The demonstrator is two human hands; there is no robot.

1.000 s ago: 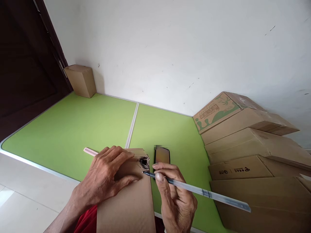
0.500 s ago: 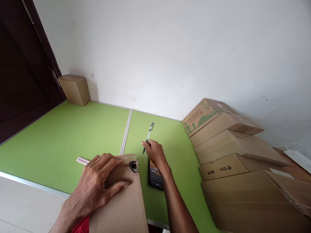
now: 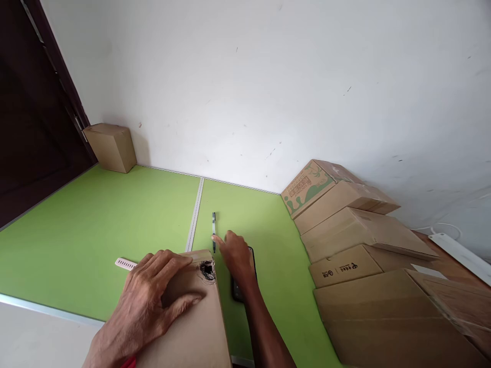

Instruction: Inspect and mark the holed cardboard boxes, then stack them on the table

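My left hand [image 3: 151, 291] grips a cardboard box [image 3: 192, 327] tilted up at the table's near edge, its thumb flat on one face and the fingers over the top edge. Near the box's top corner is a ragged hole [image 3: 207, 269] ringed with black scribbled ink. To the right, my right hand [image 3: 238, 258] is low over the green table with curled fingers. Its thumb tip overlaps the lower part of a slim pen [image 3: 214, 223]; the fingertips' grip is hidden. Under the right wrist lies a black phone [image 3: 237, 294], mostly covered.
A pale pink strap [image 3: 125, 263] lies beside my left hand. Several cardboard boxes [image 3: 345, 301] are stacked on the right, and one small box [image 3: 111, 148] stands at the back left by the wall. A white power strip [image 3: 466, 258] sits far right. A light seam [image 3: 195, 214] crosses the green table.
My right hand has brought the pen left and down to the tabletop; its forearm covers more of the phone. The left hand keeps hold of the box. The view has shifted slightly.
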